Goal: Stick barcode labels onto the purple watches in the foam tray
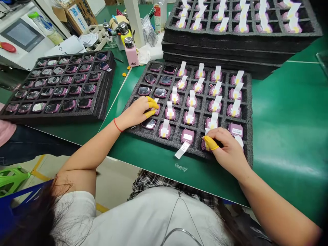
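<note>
A black foam tray (176,145) lies before me, holding purple smartwatch bodies in its compartments. At the left columns several show dark screens, such as one watch body (160,92); most others lie back up with white paper strips and yellow tape. My left hand (139,111), with yellow finger cots, has its fingers closed around a purple watch body (156,110) in the second column. My right hand (227,148) pinches with thumb and index finger at a near compartment on the right; what lies between the fingertips is hidden. One white strip (182,150) hangs over the tray's near edge.
Stacked foam trays (225,51) with more watch bodies stand behind. Another tray stack (99,99) is at left. A pink pump bottle (131,53) and a yellow bottle (124,32) stand at the back. Clear plastic film (181,167) lies on the green table (287,136).
</note>
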### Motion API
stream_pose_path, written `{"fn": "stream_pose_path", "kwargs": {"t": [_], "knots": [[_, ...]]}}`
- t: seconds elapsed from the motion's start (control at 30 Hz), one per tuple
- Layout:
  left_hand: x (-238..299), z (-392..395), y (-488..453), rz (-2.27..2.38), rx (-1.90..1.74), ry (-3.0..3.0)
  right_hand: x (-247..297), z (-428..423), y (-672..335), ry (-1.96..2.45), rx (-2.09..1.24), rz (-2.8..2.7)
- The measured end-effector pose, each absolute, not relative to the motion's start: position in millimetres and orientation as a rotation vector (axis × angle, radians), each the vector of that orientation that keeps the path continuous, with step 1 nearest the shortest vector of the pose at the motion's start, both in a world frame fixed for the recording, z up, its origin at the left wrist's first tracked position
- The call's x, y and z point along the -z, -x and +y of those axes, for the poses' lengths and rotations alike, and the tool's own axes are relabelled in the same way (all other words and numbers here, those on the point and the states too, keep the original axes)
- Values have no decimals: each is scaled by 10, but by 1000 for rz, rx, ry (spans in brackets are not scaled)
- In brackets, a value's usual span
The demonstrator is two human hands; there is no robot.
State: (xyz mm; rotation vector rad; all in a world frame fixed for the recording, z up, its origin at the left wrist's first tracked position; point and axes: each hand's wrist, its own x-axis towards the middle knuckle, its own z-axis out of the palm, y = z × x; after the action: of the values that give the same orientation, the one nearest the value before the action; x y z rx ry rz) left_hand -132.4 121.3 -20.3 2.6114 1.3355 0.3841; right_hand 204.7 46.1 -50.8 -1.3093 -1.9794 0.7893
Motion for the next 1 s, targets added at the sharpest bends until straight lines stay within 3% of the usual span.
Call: {"fn": "stream_pose_path", "kwargs": {"t": [0.2, 0.3, 0.43, 0.53, 0.6, 0.77, 1.0], "knots": [[-34, 782, 1323, 1323, 106, -2784, 487, 457, -2029, 1316, -785, -1961], [43, 704, 1321, 1364, 181, -2867, 477, 456, -2016, 1317, -778, -1952], [45, 709, 1323, 1448, -8, -2789, 453, 454, -2012, 1319, -783, -1936], [-55, 639, 1190, 1580, -474, -2366, 420, 443, -2011, 1330, -786, -1899], [-91, 553, 989, 1425, -696, -1974, 393, 424, -2002, 1283, -786, -1879], [81, 412, 363, 1009, -594, -1547, 333, 349, -1946, 1036, -807, -1968], [349, 454, 100, 1004, -555, -1967, 366, 345, -1935, 1156, -905, -1894]]}}
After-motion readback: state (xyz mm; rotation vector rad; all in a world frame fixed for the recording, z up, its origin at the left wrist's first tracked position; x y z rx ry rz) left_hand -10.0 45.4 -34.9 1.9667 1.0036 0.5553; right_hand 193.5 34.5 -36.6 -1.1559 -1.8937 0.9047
